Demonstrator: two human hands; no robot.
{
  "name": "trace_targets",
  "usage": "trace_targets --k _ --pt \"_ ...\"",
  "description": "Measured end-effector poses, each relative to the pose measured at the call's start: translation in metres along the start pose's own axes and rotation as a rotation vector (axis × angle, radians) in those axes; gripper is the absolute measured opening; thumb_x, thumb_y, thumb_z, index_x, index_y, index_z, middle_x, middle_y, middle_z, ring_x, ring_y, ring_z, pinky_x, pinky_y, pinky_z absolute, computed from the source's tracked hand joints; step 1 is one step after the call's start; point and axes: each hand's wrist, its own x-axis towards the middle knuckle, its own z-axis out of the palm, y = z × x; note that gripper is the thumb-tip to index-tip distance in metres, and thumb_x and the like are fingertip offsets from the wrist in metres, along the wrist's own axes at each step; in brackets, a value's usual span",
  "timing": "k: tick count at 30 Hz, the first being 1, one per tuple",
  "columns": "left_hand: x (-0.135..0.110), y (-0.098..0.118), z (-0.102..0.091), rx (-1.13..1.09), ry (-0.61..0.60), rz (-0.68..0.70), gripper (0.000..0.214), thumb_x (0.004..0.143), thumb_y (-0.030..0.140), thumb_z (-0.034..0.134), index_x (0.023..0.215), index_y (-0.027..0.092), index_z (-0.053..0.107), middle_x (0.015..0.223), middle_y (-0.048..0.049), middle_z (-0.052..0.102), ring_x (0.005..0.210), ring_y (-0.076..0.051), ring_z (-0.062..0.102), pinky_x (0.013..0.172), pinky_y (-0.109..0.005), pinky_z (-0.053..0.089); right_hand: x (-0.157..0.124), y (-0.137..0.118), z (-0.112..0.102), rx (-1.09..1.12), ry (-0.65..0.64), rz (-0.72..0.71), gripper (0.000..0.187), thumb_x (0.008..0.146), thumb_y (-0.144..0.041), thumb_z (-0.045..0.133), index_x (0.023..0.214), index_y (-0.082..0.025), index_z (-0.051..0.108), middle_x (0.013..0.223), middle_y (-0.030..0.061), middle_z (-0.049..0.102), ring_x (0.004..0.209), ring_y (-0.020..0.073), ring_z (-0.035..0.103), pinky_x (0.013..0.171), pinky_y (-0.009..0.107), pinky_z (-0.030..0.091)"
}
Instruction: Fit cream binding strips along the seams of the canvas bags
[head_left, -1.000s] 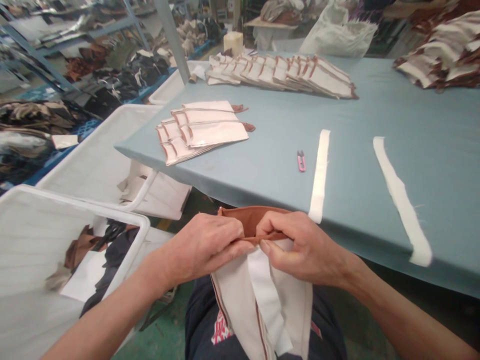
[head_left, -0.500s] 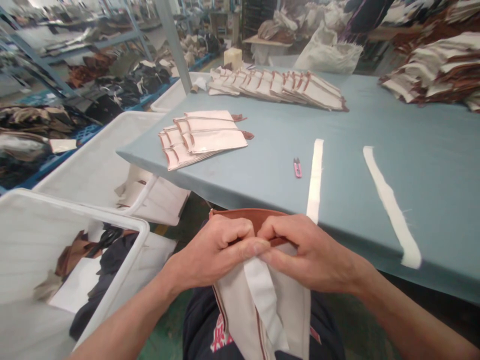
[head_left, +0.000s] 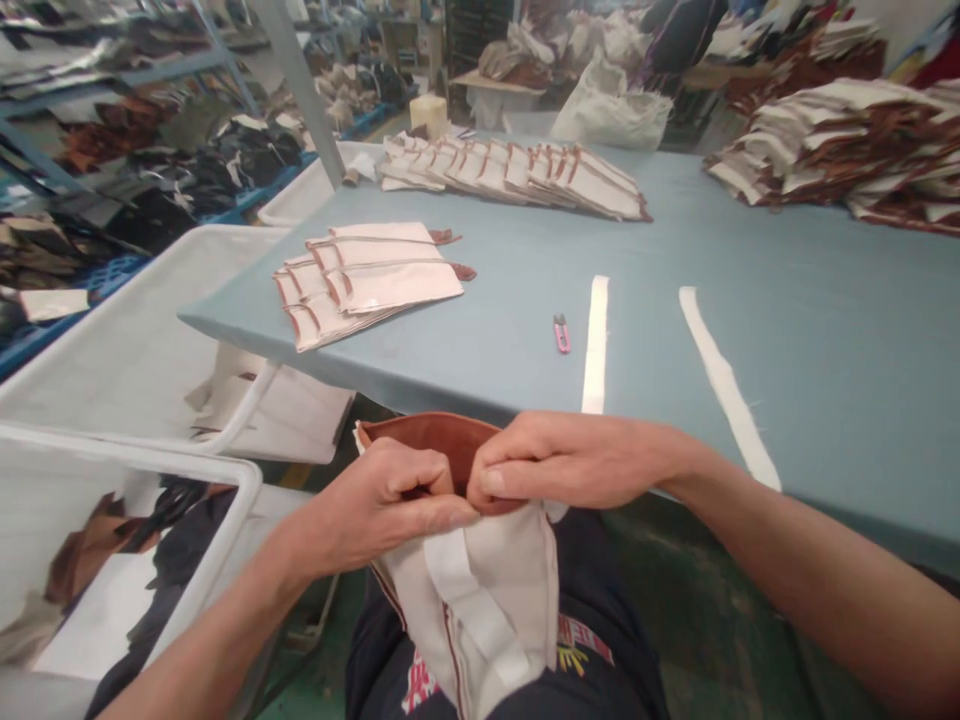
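Note:
Over my lap hangs a cream fabric bag (head_left: 517, 570) with brown lining showing at its open mouth and brown piping along its side. My left hand (head_left: 405, 495) pinches its near rim, thumb outside, with the curled fingers partly hidden. Close beside it, my right hand (head_left: 555, 460) is closed on the same rim, fingertips tucked toward the brown lining. A white fabric strip (head_left: 480, 610) hangs down the bag's front from below my left thumb; its upper end is hidden.
Pink thread snips (head_left: 562, 334) and two white strips (head_left: 596, 345) (head_left: 724, 380) lie on the blue-green table (head_left: 517, 260). Stacked cream pieces (head_left: 397, 275) lie at its left, a long row (head_left: 510, 175) behind, a big pile (head_left: 840, 150) at right. White bins (head_left: 251, 480) stand left.
My right hand has turned and moved a little apart from my left, so the bag's mouth gapes wider with more brown lining visible. The view has swung slightly right.

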Motion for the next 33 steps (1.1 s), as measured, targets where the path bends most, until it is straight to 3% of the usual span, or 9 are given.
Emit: trace_targets --k 6,11,16,20,24,26,28,30,33 --pt "-0.013 -0.001 0.003 0.429 0.049 0.128 0.035 0.093 0.012 0.049 0.062 0.019 0.036 0.057 0.0081 0.032 0.051 -0.008 0.032 0.053 -0.028 0.022 0.013 0.001 -0.016 0.138 -0.099 0.092 0.048 0.103 -0.029 0.028 0.070 -0.019 0.062 0.067 -0.0022 0.044 0.061 0.0128 0.034 0.058 0.025 0.035" --pt "-0.020 -0.003 0.001 0.476 0.133 0.164 0.034 0.099 0.013 0.048 0.067 0.020 0.040 0.060 0.0069 0.040 0.055 -0.009 0.039 0.056 -0.026 0.027 0.017 -0.003 -0.013 0.048 -0.077 0.057 0.061 0.108 -0.044 0.022 0.060 -0.021 0.050 0.067 -0.0014 0.044 0.062 0.0129 0.035 0.059 0.025 0.037" --pt "-0.013 0.002 -0.008 0.329 0.184 0.108 0.033 0.102 0.020 0.049 0.069 0.019 0.045 0.062 0.0066 0.043 0.056 -0.009 0.040 0.055 -0.023 0.028 0.017 -0.007 -0.007 -0.132 0.133 -0.015 0.053 0.109 -0.043 0.024 0.071 -0.020 0.054 0.073 -0.0016 0.053 0.067 0.0132 0.045 0.064 0.025 0.039" --pt "-0.005 -0.003 -0.011 0.087 0.243 0.046 0.038 0.102 0.029 0.050 0.066 0.018 0.043 0.062 0.0060 0.040 0.057 -0.009 0.037 0.054 -0.022 0.029 0.015 -0.004 0.004 -0.338 0.320 -0.069 0.042 0.107 -0.039 0.036 0.080 -0.019 0.062 0.077 -0.0006 0.064 0.067 0.0142 0.054 0.065 0.026 0.040" --pt "-0.004 -0.008 -0.002 -0.079 0.340 -0.102 0.044 0.100 0.041 0.054 0.063 0.018 0.044 0.060 0.0059 0.037 0.055 -0.009 0.033 0.050 -0.022 0.025 0.010 0.008 0.032 -0.628 0.819 -0.098 0.018 0.096 -0.034 0.060 0.096 -0.018 0.068 0.096 0.0087 0.075 0.089 0.0224 0.065 0.079 0.032 0.046" --pt "-0.003 -0.007 0.005 -0.128 0.382 -0.113 0.044 0.099 0.039 0.056 0.062 0.018 0.046 0.062 0.0047 0.042 0.057 -0.009 0.037 0.052 -0.022 0.029 0.009 0.019 0.053 -0.655 0.971 0.009 0.020 0.092 -0.038 0.066 0.090 -0.019 0.067 0.087 0.0067 0.074 0.081 0.0219 0.066 0.073 0.030 0.045" --pt "-0.001 -0.005 0.012 -0.148 0.413 -0.095 0.042 0.099 0.035 0.056 0.062 0.017 0.046 0.065 0.0029 0.049 0.060 -0.010 0.042 0.056 -0.022 0.034 0.011 0.031 0.074 -0.607 0.921 0.110 0.025 0.092 -0.039 0.066 0.075 -0.021 0.062 0.070 0.0012 0.068 0.064 0.0169 0.061 0.061 0.027 0.040" --pt "0.001 -0.004 0.018 -0.126 0.424 -0.098 0.042 0.098 0.033 0.056 0.061 0.017 0.047 0.064 0.0026 0.050 0.062 -0.010 0.044 0.058 -0.023 0.035 0.014 0.040 0.088 -0.543 0.922 0.118 0.030 0.096 -0.034 0.060 0.069 -0.021 0.057 0.061 -0.0015 0.060 0.053 0.0125 0.051 0.054 0.025 0.034" --pt "-0.001 -0.007 0.024 -0.091 0.328 -0.138 0.040 0.099 0.034 0.053 0.063 0.016 0.052 0.061 0.0041 0.048 0.059 -0.010 0.041 0.056 -0.022 0.032 0.016 0.044 0.096 -0.344 0.919 0.144 0.028 0.097 -0.033 0.056 0.072 -0.020 0.055 0.057 -0.0040 0.052 0.050 0.0104 0.042 0.051 0.025 0.029"
